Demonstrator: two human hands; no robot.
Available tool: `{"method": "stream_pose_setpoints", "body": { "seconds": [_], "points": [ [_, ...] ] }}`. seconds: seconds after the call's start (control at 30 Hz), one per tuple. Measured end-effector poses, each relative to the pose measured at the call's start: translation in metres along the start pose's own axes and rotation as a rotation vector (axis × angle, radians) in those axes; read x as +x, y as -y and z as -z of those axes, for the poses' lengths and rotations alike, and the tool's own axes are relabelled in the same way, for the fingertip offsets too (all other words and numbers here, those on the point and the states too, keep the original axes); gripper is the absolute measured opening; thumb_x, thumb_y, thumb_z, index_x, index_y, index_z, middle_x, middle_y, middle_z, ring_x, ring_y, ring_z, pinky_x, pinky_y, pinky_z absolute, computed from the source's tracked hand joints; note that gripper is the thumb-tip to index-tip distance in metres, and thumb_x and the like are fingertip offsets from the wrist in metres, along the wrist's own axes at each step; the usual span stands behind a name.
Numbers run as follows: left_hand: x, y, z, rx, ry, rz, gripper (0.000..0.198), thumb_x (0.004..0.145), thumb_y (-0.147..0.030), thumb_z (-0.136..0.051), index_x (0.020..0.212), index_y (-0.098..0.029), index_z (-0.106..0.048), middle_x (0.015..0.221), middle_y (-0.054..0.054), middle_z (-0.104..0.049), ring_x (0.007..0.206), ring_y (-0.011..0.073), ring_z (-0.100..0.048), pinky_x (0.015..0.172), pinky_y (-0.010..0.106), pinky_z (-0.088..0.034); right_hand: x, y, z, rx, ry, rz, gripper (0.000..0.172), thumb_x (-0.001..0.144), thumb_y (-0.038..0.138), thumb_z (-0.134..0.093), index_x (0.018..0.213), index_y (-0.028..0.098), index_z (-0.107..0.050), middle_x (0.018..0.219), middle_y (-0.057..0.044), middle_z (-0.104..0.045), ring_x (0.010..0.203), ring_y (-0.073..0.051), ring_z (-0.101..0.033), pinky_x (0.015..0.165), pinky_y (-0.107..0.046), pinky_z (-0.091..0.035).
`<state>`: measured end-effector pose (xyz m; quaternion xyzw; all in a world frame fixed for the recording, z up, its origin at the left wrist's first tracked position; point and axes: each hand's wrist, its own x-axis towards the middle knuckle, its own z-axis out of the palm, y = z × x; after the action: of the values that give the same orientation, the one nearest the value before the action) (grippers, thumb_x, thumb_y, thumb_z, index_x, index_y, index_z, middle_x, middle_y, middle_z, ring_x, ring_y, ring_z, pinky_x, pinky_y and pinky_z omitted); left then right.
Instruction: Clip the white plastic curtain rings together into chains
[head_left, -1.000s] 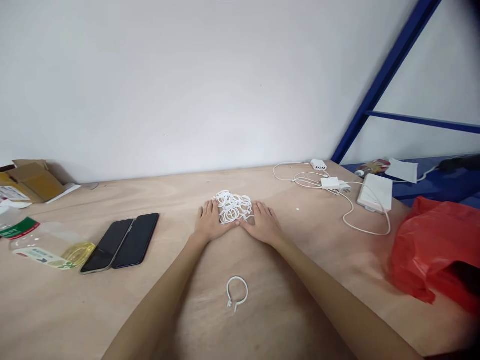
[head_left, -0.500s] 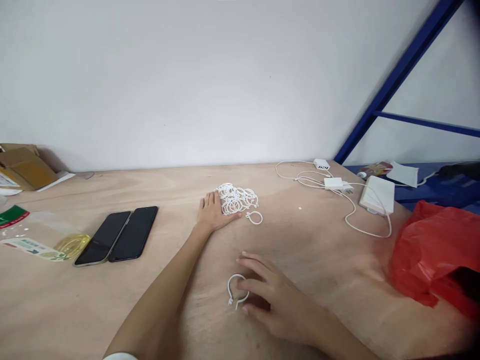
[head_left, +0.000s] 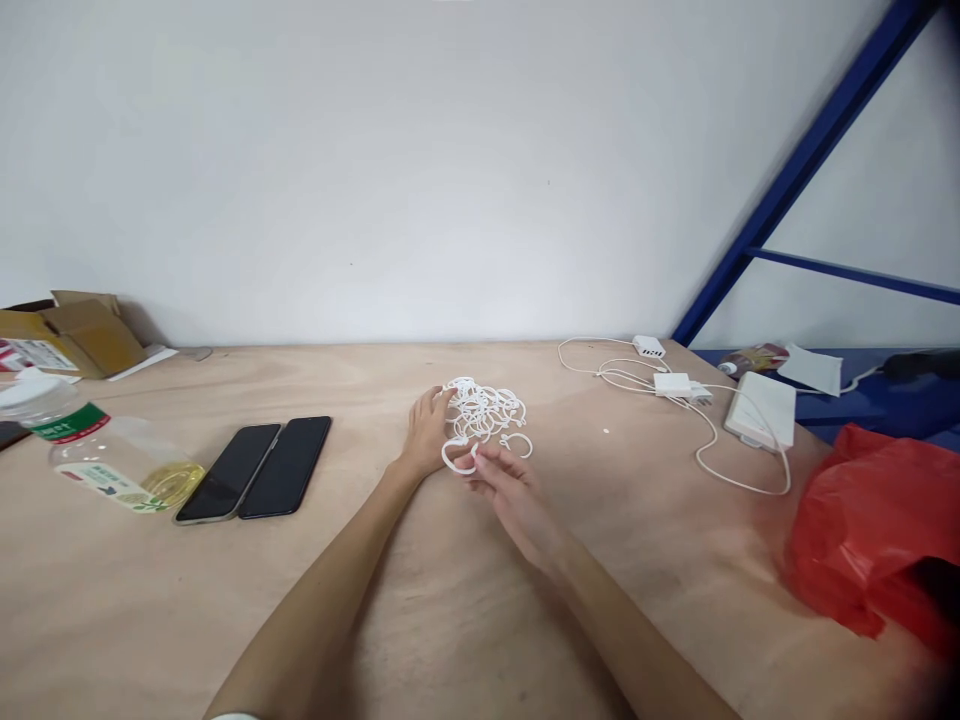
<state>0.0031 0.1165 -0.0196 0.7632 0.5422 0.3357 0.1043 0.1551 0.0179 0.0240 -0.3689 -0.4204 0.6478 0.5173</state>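
The right hand [head_left: 514, 488] pinched a slim, white, open-ended ring [head_left: 448, 461] between thumb and fingers, just in front of a tangled pile of similar rings [head_left: 487, 410]; the left hand [head_left: 427, 434], loosely open, stood beside the pile.

On the worktop [head_left: 450, 620] we log: heap of rings [head_left: 486, 412] at centre, one loose ring [head_left: 531, 447] just before it, to the right. Left: two phones [head_left: 286, 468] side by side, then a bottle [head_left: 109, 480], box [head_left: 101, 335] behind. Right: adapter [head_left: 672, 384]; nearer us, a bag [head_left: 870, 530].
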Motion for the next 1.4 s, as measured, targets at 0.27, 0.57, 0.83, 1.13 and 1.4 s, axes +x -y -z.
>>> {"method": "stream_pose_setpoints", "body": {
  "seconds": [0.27,0.57,0.83,1.13,1.4],
  "points": [
    [-0.044,-0.017,0.030,-0.138,-0.197,0.064,0.032,0.087,-0.028,-0.046,0.117,-0.019,-0.052,0.111,0.010,-0.061,0.103,0.0215,-0.059,0.093,0.039,-0.048,0.008,-0.006,-0.009,0.262,-0.014,-0.102,0.022,0.069,0.036,-0.076,0.078,0.018,-0.067,0.081,-0.002,-0.067,0.074,-0.015,-0.063,0.075,-0.030,-0.046],
    [-0.107,-0.051,0.054,-0.471,-0.264,0.048,0.042,0.085,-0.030,-0.057,0.124,-0.018,-0.053,0.100,0.009,-0.069,0.090,0.0199,-0.065,0.088,0.037,-0.050,-0.001,-0.007,-0.013,0.065,0.011,-0.002,0.026,0.077,0.040,-0.067,0.066,0.017,-0.065,0.064,0.001,-0.056,0.064,-0.012,-0.049,0.065,-0.028,-0.040],
    [-0.096,-0.061,0.044,-1.047,0.084,0.363,0.046,0.078,-0.048,-0.064,0.109,-0.014,-0.064,0.100,0.012,-0.072,0.090,0.0235,-0.067,0.087,0.038,-0.052,-0.003,-0.013,-0.016,-0.053,-0.081,0.068,0.021,0.076,0.040,-0.066,0.070,0.020,-0.069,0.070,-0.001,-0.059,0.066,-0.014,-0.051,0.062,-0.027,-0.041],
    [-0.102,-0.065,0.043,-0.757,-0.111,0.318,0.038,0.072,-0.038,-0.070,0.103,-0.015,-0.069,0.091,0.009,-0.073,0.079,0.0213,-0.068,0.077,0.035,-0.056,-0.002,-0.018,-0.017,0.003,-0.027,0.003,0.015,0.074,0.033,-0.065,0.076,0.021,-0.073,0.079,-0.002,-0.062,0.078,-0.016,-0.053,0.072,-0.028,-0.042],
    [-0.103,-0.065,0.054,-0.144,-0.358,-0.079,0.019,0.072,-0.031,-0.069,0.087,-0.019,-0.067,0.061,-0.002,-0.064,0.049,0.0101,-0.053,0.051,0.023,-0.047,-0.005,-0.016,-0.022,0.385,0.076,-0.227,0.019,0.071,0.031,-0.069,0.084,0.017,-0.072,0.079,-0.003,-0.065,0.073,-0.014,-0.057,0.071,-0.027,-0.043]
  ]
}}
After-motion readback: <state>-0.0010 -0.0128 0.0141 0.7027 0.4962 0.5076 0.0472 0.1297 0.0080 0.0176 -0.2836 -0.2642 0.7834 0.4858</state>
